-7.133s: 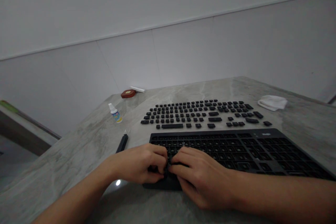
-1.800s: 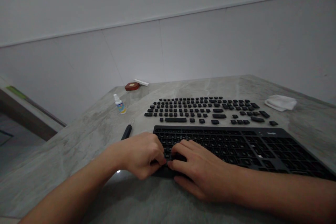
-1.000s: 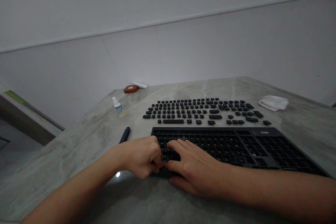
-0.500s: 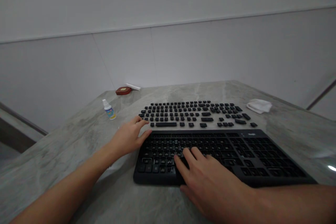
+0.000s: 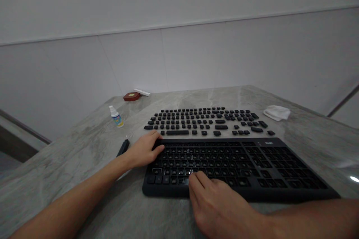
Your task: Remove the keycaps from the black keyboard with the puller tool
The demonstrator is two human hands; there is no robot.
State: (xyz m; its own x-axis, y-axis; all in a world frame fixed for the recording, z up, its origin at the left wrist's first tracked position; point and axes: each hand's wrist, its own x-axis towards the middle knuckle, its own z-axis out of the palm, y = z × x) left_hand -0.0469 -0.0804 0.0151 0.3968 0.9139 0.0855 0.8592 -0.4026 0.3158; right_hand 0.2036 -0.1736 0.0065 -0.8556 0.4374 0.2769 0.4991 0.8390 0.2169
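Observation:
A black keyboard [image 5: 291, 190] lies flat on the table, most of its key positions without caps. A few caps, such as those at its lower left [image 5: 158, 179], are still on it. My left hand [image 5: 144, 149] rests at its upper left corner, thumb on top and fingers over the edge, gripping it. Over the lower middle of the front edge, my right hand [image 5: 218, 201] has its fingers curled and pressed together; anything between their tips is hidden. Beyond the keyboard, loose black keycaps [image 5: 177, 132] lie in rows. Partly behind my left wrist is a slim black tool [image 5: 123, 147] with a thin wire-like end.
On the grey marbled table [image 5: 98, 142] a small white spray bottle [image 5: 116, 116] stands at the left. Farther back are a reddish-brown case [image 5: 131, 96] and a white strip [image 5: 142, 92]. A folded white cloth [image 5: 276, 112] lies at the right, and a wall [image 5: 196, 59] rises behind.
My left hand has shifted from beside the keycap rows onto the keyboard's corner, uncovering the slim black tool. My right hand has drawn back toward the front edge, its fingers closing together.

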